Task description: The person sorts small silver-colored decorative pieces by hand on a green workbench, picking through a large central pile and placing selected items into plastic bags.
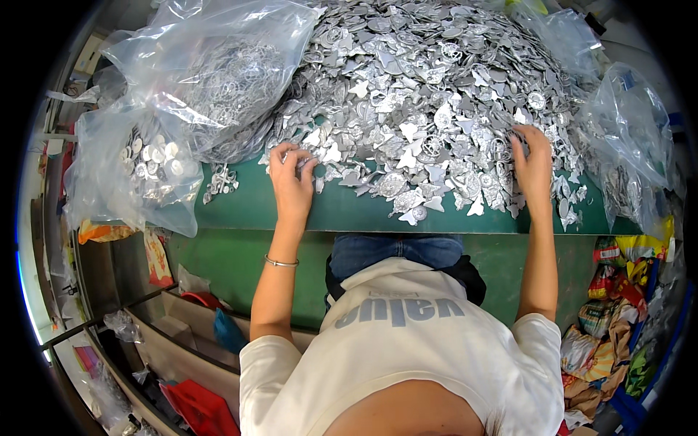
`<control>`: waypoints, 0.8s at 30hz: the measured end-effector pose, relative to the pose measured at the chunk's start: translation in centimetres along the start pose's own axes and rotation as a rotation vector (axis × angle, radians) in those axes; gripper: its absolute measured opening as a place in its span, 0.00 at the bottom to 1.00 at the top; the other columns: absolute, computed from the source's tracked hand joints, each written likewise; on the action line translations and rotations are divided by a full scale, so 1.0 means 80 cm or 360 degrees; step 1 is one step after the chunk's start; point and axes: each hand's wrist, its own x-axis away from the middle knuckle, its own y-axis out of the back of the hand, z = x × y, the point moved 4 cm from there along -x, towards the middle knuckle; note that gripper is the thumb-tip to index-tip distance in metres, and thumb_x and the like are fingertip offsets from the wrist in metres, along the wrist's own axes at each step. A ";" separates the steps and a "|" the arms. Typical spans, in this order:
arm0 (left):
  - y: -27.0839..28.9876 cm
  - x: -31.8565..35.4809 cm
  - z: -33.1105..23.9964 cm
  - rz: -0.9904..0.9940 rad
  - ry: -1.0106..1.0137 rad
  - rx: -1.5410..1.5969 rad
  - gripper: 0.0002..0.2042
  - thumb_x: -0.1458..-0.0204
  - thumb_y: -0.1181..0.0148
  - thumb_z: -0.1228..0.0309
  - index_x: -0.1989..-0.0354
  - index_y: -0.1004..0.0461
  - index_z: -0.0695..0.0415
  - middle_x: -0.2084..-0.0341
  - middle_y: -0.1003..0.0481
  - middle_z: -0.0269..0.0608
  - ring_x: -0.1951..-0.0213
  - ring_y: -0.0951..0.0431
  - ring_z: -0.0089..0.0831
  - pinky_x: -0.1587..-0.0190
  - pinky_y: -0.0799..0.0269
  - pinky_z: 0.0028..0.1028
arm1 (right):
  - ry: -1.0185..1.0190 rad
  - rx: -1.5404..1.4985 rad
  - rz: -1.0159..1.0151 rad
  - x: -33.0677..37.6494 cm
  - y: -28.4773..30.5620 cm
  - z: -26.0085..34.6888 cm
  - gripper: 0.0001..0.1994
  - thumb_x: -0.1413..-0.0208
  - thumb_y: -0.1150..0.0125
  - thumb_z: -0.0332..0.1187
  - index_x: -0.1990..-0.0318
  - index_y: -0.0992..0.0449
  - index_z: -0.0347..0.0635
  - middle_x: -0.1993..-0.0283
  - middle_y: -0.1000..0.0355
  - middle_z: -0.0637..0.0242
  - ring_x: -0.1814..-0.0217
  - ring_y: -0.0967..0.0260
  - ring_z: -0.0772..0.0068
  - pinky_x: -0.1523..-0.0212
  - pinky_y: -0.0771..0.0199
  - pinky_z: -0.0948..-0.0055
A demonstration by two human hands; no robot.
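A big heap of flat silver metal pieces (429, 109), in several shapes such as ovals, stars and rings, covers the far part of the green table (349, 211). My left hand (292, 185) is at the heap's left front edge, its fingers bent and apart, with no piece visible in it. On the heap's right side rests my right hand (535, 163). Its thumb and fingers are curved and spread over the pieces, and I see nothing held. A few small silver pieces (220, 182) lie apart, to the left of my left hand.
Clear plastic bags of metal parts (229, 94) and round silver discs (151, 156) stand at the left. Another clear bag (629, 138) sits at the right edge. Below the table are grey bins (182, 320) at left and colourful packages (603, 327) at right.
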 end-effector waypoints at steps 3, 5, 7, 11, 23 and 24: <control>-0.003 -0.002 -0.020 0.0069 -0.0098 -0.0121 0.07 0.59 0.40 0.80 0.69 0.27 0.59 0.62 0.33 0.46 0.60 0.32 0.43 0.57 0.38 0.36 | 0.0037 -0.0204 0.0203 0.019 0.002 0.052 0.07 0.52 0.42 0.27 0.65 0.26 0.36 0.61 0.30 0.58 0.57 0.36 0.56 0.54 0.38 0.65; -0.010 -0.001 -0.043 0.0078 -0.0174 -0.0141 0.10 0.58 0.40 0.80 0.66 0.26 0.57 0.61 0.33 0.47 0.59 0.32 0.43 0.55 0.39 0.35 | -0.0008 -0.0496 0.0474 0.029 -0.003 0.076 0.07 0.53 0.40 0.26 0.66 0.26 0.36 0.63 0.30 0.59 0.57 0.36 0.58 0.55 0.38 0.66; -0.024 0.002 -0.073 0.0151 -0.0246 -0.0092 0.13 0.60 0.37 0.77 0.63 0.25 0.55 0.61 0.33 0.47 0.57 0.33 0.43 0.54 0.40 0.36 | 0.0093 -0.0686 0.0518 0.033 -0.011 0.102 0.09 0.54 0.39 0.27 0.64 0.26 0.36 0.63 0.31 0.59 0.58 0.37 0.59 0.55 0.37 0.68; -0.084 0.007 -0.143 0.0625 -0.0689 0.0084 0.16 0.63 0.33 0.69 0.62 0.24 0.51 0.61 0.33 0.40 0.57 0.33 0.37 0.55 0.42 0.34 | 0.0350 -0.0321 0.0476 0.027 -0.035 0.126 0.18 0.57 0.38 0.28 0.54 0.29 0.41 0.52 0.36 0.59 0.47 0.41 0.56 0.49 0.42 0.63; -0.071 -0.004 -0.103 0.0342 -0.0415 -0.0279 0.07 0.61 0.37 0.76 0.71 0.24 0.55 0.63 0.32 0.41 0.60 0.32 0.38 0.56 0.43 0.35 | 0.0125 -0.0127 0.0324 0.067 0.010 0.071 0.15 0.59 0.35 0.29 0.60 0.26 0.41 0.48 0.38 0.59 0.43 0.45 0.53 0.46 0.47 0.57; -0.066 -0.006 -0.101 0.0283 -0.0403 -0.0347 0.07 0.61 0.37 0.76 0.71 0.24 0.55 0.63 0.32 0.41 0.60 0.32 0.39 0.56 0.42 0.35 | 0.0144 0.0005 0.0340 0.066 0.005 0.084 0.16 0.61 0.34 0.30 0.61 0.26 0.41 0.47 0.38 0.60 0.42 0.46 0.53 0.45 0.49 0.57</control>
